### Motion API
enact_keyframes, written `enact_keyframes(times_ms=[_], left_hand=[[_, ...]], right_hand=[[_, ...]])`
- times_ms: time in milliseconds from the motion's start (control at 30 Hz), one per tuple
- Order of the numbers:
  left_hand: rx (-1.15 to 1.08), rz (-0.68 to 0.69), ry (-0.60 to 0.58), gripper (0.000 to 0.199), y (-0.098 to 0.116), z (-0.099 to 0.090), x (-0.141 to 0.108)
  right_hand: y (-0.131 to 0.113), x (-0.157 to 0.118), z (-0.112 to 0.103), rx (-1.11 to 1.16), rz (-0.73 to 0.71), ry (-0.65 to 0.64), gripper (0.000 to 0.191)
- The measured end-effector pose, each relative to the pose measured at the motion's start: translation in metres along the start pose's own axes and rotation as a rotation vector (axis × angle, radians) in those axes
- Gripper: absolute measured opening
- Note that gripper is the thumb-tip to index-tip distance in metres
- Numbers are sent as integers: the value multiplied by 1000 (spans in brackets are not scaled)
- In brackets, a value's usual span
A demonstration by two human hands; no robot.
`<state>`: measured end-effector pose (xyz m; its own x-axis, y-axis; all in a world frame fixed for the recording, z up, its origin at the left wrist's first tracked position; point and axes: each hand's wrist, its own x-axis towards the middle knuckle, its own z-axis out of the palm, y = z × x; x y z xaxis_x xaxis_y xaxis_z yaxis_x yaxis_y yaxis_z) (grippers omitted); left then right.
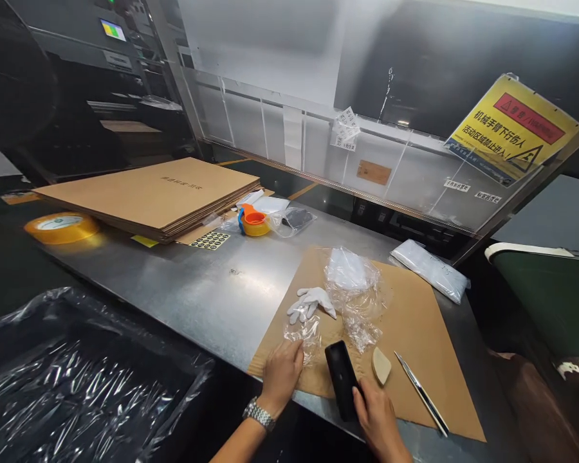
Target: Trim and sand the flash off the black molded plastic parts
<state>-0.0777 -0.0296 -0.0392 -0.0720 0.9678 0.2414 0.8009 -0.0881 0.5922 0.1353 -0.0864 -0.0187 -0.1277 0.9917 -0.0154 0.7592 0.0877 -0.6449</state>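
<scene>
My left hand (282, 371), with a metal-band watch (259, 413) on its wrist, is closed at the cardboard's near edge. Its curled fingers touch crumpled clear plastic film (305, 334); what they hold, if anything, is hidden. A black phone (341, 379) is gripped along its lower right side by my right hand (377, 411). Beyond the left hand lies a white glove (312, 302). Just right of the phone sits a small beige block (381, 366), and farther right a slim silver-and-black pointed tool (421, 393). A larger clear bag with white contents (350, 269) lies behind.
The cardboard sheet (415, 321) covers the right of the metal table (212, 289). Stacked cardboard (159, 190), yellow tape (62, 228) and an orange tape dispenser (255, 222) are at left and back. A white packet (429, 270) lies right. A black-lined bin (77, 386) stands lower left.
</scene>
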Motion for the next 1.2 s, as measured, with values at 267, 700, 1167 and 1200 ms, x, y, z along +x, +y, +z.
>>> enact_keyframes(times_ms=[267, 700, 1167, 1200], left_hand=[[-92, 84, -232, 26, 5, -8, 1], [44, 458, -200, 25, 33, -10, -29], [14, 706, -215, 21, 41, -57, -20], [-20, 668, -208, 23, 39, -62, -16]], right_hand=[[-3, -5, 23, 137, 37, -156, 58], [-13, 9, 30, -86, -115, 29, 45], [-59, 35, 3, -167, -213, -66, 35], [-65, 38, -2, -173, -222, -81, 28]])
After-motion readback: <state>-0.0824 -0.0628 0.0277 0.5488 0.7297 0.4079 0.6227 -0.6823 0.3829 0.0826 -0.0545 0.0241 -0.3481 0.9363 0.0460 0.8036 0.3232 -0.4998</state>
